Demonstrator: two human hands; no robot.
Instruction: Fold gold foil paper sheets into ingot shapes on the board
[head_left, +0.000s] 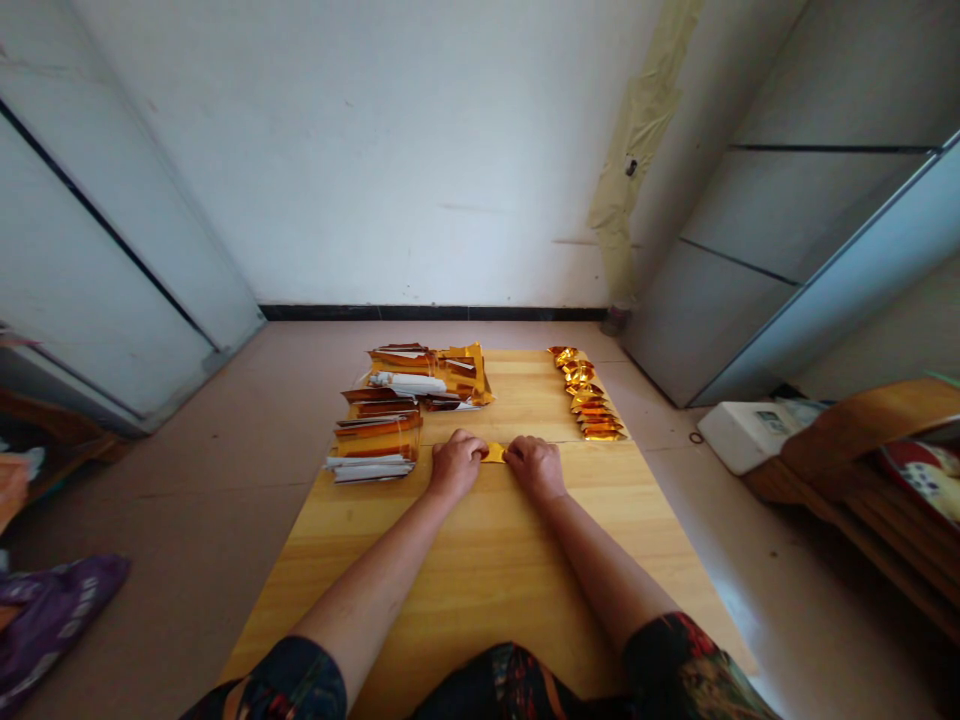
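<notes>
A small strip of gold foil paper [493, 453] lies on the pale wooden board [487, 570], and its ends disappear under my fingers. My left hand [456, 465] and my right hand [534, 467] grip it from either side, knuckles up. Just left of my left hand stand stacks of gold-and-white foil sheets [377, 448], with a further pile [429, 375] behind them. Beyond my right hand, a row of several folded gold foil pieces [585, 400] runs along the board's far right edge.
The board rests on a pinkish floor [172, 520] against a white wall [360, 170]. A white appliance [757, 435] and a wooden piece of furniture [847, 470] sit at right. A purple patterned cloth [52, 625] lies at lower left.
</notes>
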